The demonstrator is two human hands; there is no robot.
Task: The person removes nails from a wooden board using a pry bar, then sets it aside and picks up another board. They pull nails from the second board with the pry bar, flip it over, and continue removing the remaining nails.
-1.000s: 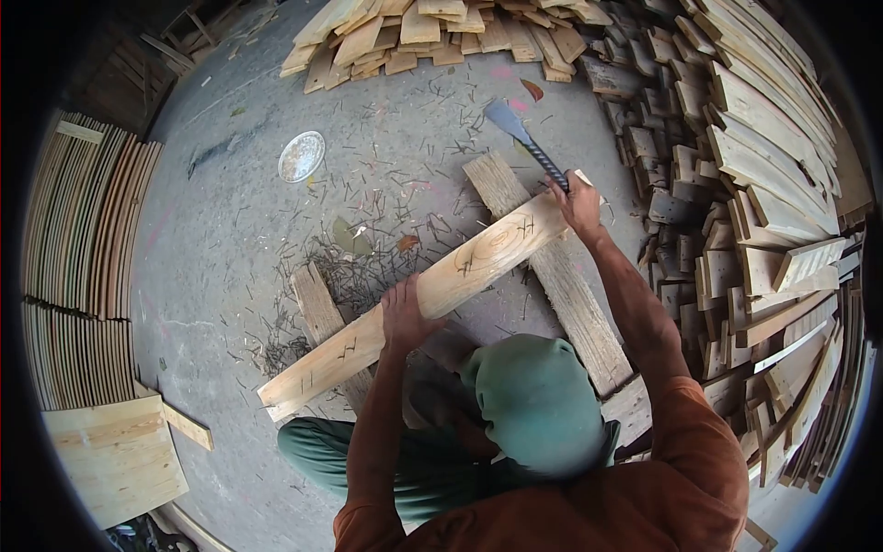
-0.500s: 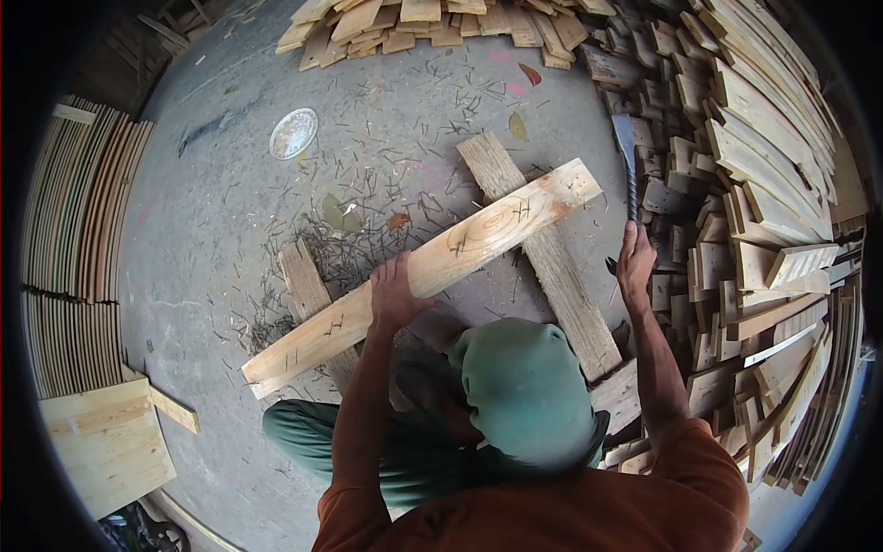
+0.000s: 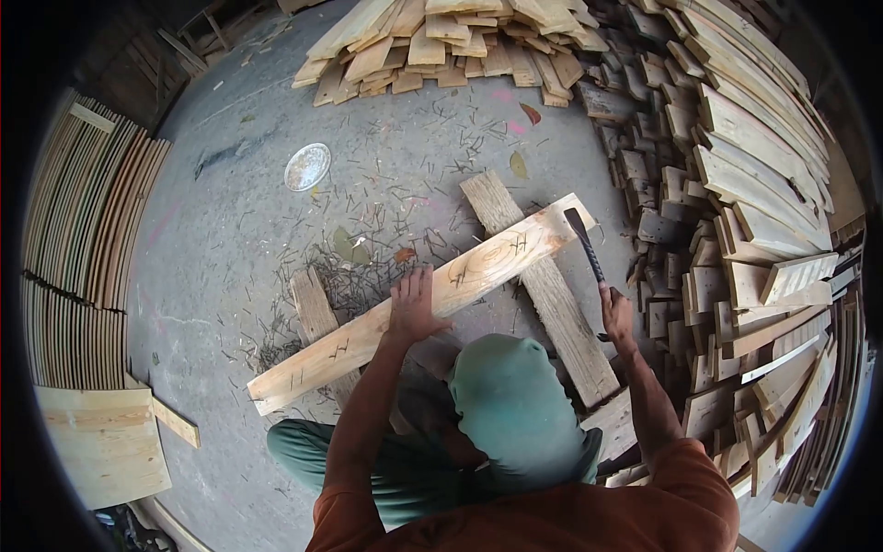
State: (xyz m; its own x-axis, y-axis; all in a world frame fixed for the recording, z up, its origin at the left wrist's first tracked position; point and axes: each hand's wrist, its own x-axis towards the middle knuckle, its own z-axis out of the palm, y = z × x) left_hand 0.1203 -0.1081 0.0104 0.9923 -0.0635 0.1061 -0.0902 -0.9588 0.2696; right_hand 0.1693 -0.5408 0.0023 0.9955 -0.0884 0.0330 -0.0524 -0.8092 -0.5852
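Note:
A pale plank (image 3: 487, 262) lies slantwise across two rougher boards, the left support (image 3: 315, 304) and the right support (image 3: 561, 322). Small dark marks, apparently nails, show along its face. My left hand (image 3: 416, 308) rests on the middle of the plank with its fingers spread. My right hand (image 3: 618, 317) is wrapped round the lower end of a dark bar (image 3: 589, 247) with a flattened tip. The bar's tip is at the plank's upper right end; whether it touches the wood I cannot tell.
Loose nails and leaves litter the floor (image 3: 230, 230), near a white round dish (image 3: 307, 166). Planks are piled at the top (image 3: 428, 46) and right (image 3: 754, 175). Upright board stacks (image 3: 74, 230) and a light panel (image 3: 101, 442) stand left.
The bar in my right hand has swung down and left, its tip now at the plank's end. My left hand remains on the plank. The whole view has shifted slightly.

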